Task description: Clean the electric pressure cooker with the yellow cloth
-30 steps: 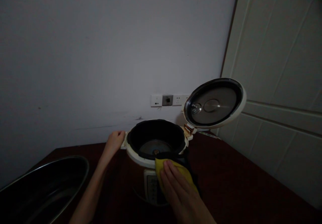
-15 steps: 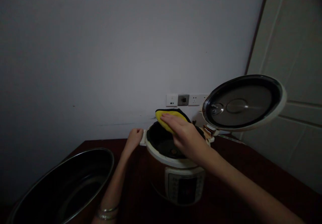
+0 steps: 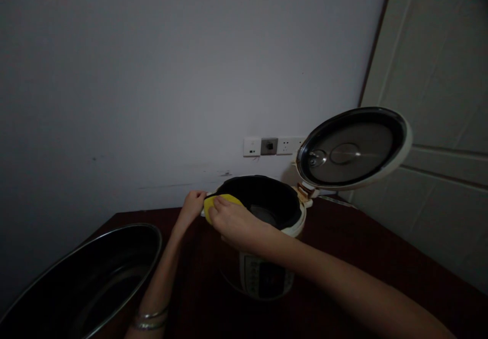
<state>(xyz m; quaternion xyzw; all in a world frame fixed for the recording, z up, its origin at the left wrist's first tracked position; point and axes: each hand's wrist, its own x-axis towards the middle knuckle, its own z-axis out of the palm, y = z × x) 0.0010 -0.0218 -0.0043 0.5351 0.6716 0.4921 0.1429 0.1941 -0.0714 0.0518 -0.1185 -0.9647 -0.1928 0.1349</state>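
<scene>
An electric pressure cooker [image 3: 298,228] stands on the dark table, with its lid [image 3: 362,151] swung up to the right. Its dark inside is partly visible behind my right arm. My right hand [image 3: 232,222] presses a yellow cloth [image 3: 209,208] with a dark edge against the left part of the cooker's rim. Closed around the cooker's left side handle [image 3: 203,212] is my left hand [image 3: 192,206], which hides most of that handle. The cloth sits right beside my left hand.
A large dark pot [image 3: 95,268] with a shiny rim is at the lower left, near my left forearm. Wall sockets [image 3: 269,146] sit behind the cooker. The red-brown table [image 3: 343,237] meets the wall, and a pale panelled door [image 3: 438,100] is at the right.
My right hand has brought the cloth from the cooker's far rim to its left rim, beside the handle. My left hand stays at the handle. The whole view has shifted slightly.
</scene>
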